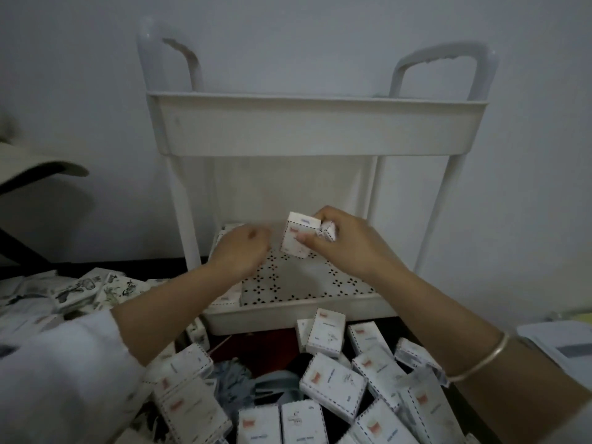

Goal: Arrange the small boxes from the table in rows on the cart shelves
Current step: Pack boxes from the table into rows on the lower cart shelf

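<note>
Pale wall (320, 43) fills the background, and a white cart (320, 123) stands directly against it, with a deep top tray and, under it, a lower shelf (304, 283) with a pattern of small holes. Both hands are over this lower shelf of the cart. The right hand (346, 245) has its grip pinching a small white box (296, 243), thumb on the front face and fingers curled over the top, so the box is tilted above the middle of the shelf; a second small box (329, 232) is tucked in the same hand behind the first one. The left hand (240, 251) is at the left part of the shelf with fingers curled, but it is blurred and I cannot tell if its grip holds anything. Some boxes (229, 294) already lie along the left side of the cart shelf. In front of the cart, on the dark surface (256, 342), a loose pile of boxes (333, 382) waits. A thin bracelet (480, 363) is on the right wrist, and a white sleeve (64, 363) covers the left arm.
</note>
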`<state>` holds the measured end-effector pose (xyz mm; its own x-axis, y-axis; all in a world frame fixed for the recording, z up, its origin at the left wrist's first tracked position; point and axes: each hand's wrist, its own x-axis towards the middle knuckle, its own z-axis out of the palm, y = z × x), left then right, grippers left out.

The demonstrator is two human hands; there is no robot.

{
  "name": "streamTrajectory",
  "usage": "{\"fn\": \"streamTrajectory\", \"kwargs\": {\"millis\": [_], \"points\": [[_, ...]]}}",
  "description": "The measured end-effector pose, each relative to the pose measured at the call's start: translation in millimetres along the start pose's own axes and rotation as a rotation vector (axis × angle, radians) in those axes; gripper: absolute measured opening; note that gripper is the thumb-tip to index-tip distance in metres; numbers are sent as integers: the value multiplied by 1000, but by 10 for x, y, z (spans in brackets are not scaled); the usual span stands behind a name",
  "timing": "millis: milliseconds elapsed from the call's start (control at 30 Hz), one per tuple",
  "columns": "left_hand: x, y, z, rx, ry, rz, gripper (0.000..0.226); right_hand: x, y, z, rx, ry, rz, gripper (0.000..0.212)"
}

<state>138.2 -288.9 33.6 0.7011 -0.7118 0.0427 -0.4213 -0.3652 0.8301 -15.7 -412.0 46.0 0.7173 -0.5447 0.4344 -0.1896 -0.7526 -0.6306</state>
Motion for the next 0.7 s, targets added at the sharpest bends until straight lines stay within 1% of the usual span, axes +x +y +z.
{"fn": "streamTrajectory", "kwargs": {"millis": [33, 67, 133, 167, 233, 300, 367, 467, 567, 667, 700], "points": [[94, -70, 5, 187, 69, 92, 32, 83, 46, 72, -16, 13, 24, 24], [175, -127, 15, 355, 103, 167, 31, 180, 88, 153, -22, 22, 47, 26], [337, -223, 53, 588, 134, 266, 35, 412, 179, 324, -11, 36, 98, 32], [418, -247, 86, 689, 155, 287, 37, 545, 222, 409, -21, 44, 128, 32], [583, -247, 136, 865, 177, 258, 41, 817, 297, 579, -70, 39, 186, 28], [726, -250, 172, 926, 124, 160, 52, 1068, 362, 770, -107, 9, 209, 28], [824, -296, 195, 946, 56, 36, 64, 1271, 421, 972, -144, -3, 190, 32], [861, -446, 250, 997, 9, -71, 70, 1460, 488, 1247, -216, -22, 148, 32], [814, -565, 310, 1049, 53, -54, 79, 1536, 543, 1449, -250, -41, 97, 30], [814, -592, 330, 1038, 156, -1, 73, 1532, 594, 1591, -230, -45, 46, 30], [814, -591, 335, 1031, 171, 4, 74, 1528, 609, 1617, -218, -32, 40, 29]]}}
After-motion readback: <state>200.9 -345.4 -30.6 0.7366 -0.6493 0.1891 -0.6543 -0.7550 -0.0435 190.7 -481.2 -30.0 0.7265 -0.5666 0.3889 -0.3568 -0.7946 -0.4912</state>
